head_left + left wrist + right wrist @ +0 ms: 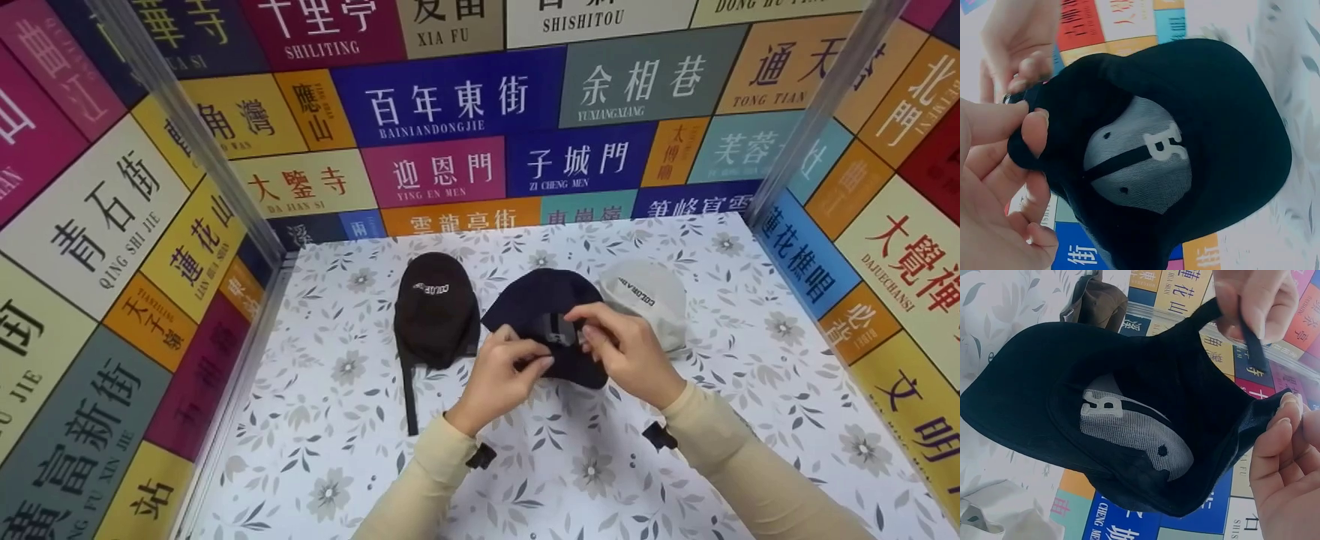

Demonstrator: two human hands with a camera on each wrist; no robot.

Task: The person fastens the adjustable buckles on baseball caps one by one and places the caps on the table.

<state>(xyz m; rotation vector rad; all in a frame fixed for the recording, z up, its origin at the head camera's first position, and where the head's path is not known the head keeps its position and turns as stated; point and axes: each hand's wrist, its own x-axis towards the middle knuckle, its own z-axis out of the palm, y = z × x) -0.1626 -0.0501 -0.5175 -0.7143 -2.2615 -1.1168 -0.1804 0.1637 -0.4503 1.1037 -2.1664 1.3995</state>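
Note:
A dark navy baseball cap (540, 289) is held over the middle of the table, with its inside facing the wrist cameras. My left hand (499, 379) pinches the narrow strap (1253, 349) at the back of the cap between thumb and index finger. On the other side of the back opening, my right hand (630, 349) grips the cap's rear edge, fingers curled and thumb pressed against it. In the right wrist view the strap's free end hangs apart from the right hand. Mesh lining with white stitching (1109, 406) shows inside the crown.
A dark brown cap (435, 315) lies to the left, its long strap (409, 397) trailing toward the front. At the right, partly behind my right hand, lies an off-white cap (652, 292). Panels with street names (450, 97) wall in the flower-patterned table (330, 487).

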